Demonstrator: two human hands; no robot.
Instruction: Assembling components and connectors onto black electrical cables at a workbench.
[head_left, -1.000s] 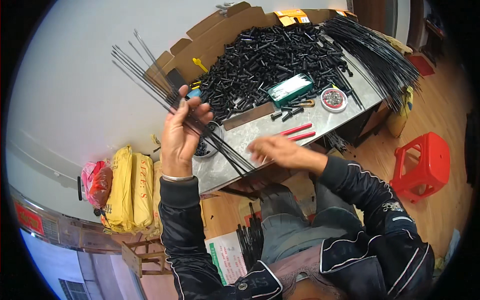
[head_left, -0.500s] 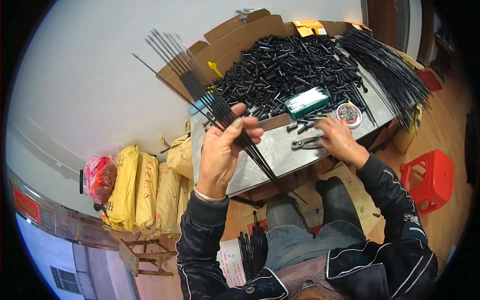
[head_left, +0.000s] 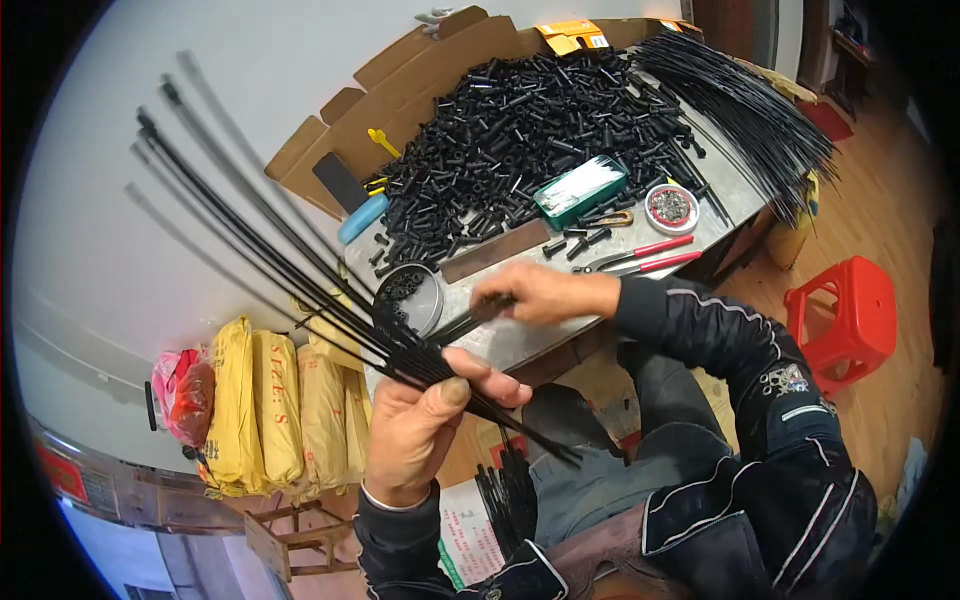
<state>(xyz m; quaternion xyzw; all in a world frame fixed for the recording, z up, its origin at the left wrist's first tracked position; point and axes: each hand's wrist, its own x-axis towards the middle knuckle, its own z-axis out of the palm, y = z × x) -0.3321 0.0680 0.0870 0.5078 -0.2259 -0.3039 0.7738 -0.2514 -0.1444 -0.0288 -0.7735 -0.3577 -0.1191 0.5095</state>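
My left hand (head_left: 425, 425) is closed round a bundle of long, thin black rods (head_left: 330, 305). Their far ends fan out blurred toward the upper left, and the near ends stick out past my fingers. Just beyond it, my right hand (head_left: 545, 295) has its fingers pinched on dark strands that run toward the bundle; they look like a few of the same rods, though motion smears the fingertips. A round dish (head_left: 430, 300) of small black rings sits behind the bundle. Red-handled end nippers (head_left: 650, 260) lie on the grey table (head_left: 510, 350), right of my right hand.
A large heap of short black tubular pieces (head_left: 530, 140) covers the table's back. More long rods (head_left: 740, 110) lie at right. Nearby are a green box of white sticks (head_left: 582, 192), a tub of small metal parts (head_left: 671, 208) and a red stool (head_left: 845, 315). Yellow sacks (head_left: 270, 400) stand at left.
My right hand has moved left from beside the nippers to the rods and closed. My left hand has lowered, with the rods fanned wider. The view has shifted, showing the dish of rings.
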